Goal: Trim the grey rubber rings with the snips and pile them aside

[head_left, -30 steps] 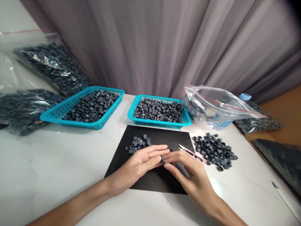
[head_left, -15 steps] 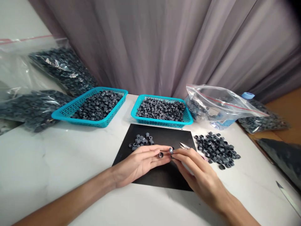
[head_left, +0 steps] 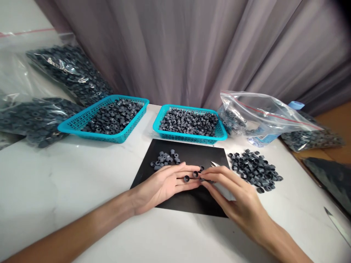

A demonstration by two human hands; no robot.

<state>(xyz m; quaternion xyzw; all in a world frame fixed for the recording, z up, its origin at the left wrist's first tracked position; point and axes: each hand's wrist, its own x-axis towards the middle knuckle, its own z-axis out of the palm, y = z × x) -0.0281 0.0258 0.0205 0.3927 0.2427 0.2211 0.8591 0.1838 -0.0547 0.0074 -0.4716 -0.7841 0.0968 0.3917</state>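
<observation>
Left hand (head_left: 160,186) palm up, fingers outstretched, bearing two round, hollow dark-grey caps (head_left: 187,179). Right hand (head_left: 236,190), across black mat's (head_left: 192,205) right edge, pinching partly hidden grey piece (head_left: 202,179).

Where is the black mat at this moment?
In the head view, the black mat lies mid-picture on the white table, below the left hand and right hand. One blue basket sits just beyond it, a pile of grey parts to the mat's right.

I see only the tips of the metal snips (head_left: 215,164) past the right hand (head_left: 241,199), which mostly covers the small piece (head_left: 202,179) it pinches; a pale blade (head_left: 336,225) is cut off at right.
</observation>
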